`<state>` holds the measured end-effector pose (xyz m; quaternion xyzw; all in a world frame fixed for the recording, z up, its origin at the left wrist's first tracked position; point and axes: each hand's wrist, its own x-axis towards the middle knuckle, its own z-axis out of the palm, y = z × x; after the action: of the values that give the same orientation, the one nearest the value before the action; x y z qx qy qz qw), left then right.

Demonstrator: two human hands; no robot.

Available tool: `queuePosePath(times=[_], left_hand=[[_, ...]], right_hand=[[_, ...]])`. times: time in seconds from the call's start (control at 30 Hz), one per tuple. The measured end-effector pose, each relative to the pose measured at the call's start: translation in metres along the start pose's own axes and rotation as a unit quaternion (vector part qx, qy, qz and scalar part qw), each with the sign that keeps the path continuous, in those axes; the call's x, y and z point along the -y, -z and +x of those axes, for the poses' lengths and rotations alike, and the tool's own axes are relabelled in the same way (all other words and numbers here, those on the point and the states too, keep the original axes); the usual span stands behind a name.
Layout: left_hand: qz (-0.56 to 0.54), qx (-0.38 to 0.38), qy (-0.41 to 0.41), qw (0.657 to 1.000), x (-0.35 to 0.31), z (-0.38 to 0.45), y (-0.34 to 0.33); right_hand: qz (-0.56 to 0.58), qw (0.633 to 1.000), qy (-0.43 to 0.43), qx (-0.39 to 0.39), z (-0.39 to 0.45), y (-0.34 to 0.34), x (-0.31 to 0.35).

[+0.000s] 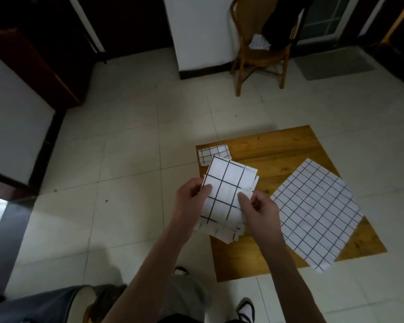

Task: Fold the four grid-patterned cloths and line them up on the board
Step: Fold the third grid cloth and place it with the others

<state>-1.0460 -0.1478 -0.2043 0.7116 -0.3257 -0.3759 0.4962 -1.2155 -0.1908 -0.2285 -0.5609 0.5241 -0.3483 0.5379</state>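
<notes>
A folded white cloth with a black grid (226, 194) hangs in the air over the left edge of the wooden board (278, 155). My left hand (189, 201) pinches its left edge, thumb on top. Its right edge is pinched by my right hand (259, 208). A small folded grid cloth (214, 155) lies at the board's far left corner, partly hidden by the held one. An unfolded grid cloth (317, 213) lies flat on the board's right side, its near corner hanging past the board's edge.
The board lies on a pale tiled floor (126, 159). A wicker chair (259, 43) with a cloth on its seat stands at the back. Dark furniture (21, 66) lines the left side. My feet and legs (245, 308) are below the hands.
</notes>
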Motion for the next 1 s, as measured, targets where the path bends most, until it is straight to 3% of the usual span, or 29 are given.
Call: queuePosePath(times=[0.23, 0.6, 1.0], left_hand=[[-0.014, 0.077, 0.013, 0.997, 0.0, 0.058, 0.031], [0.013, 0.273, -0.002, 0.962, 0.0, 0.168, 0.117], [0.016, 0.376, 0.024, 0.926, 0.0, 0.182, 0.079]], right_hand=[[-0.007, 0.997, -0.006, -0.076, 0.013, -0.046, 0.012], [0.051, 0.97, -0.044, -0.235, 0.045, -0.154, 0.041], [0.067, 0.926, -0.072, -0.364, 0.03, -0.147, 0.034]])
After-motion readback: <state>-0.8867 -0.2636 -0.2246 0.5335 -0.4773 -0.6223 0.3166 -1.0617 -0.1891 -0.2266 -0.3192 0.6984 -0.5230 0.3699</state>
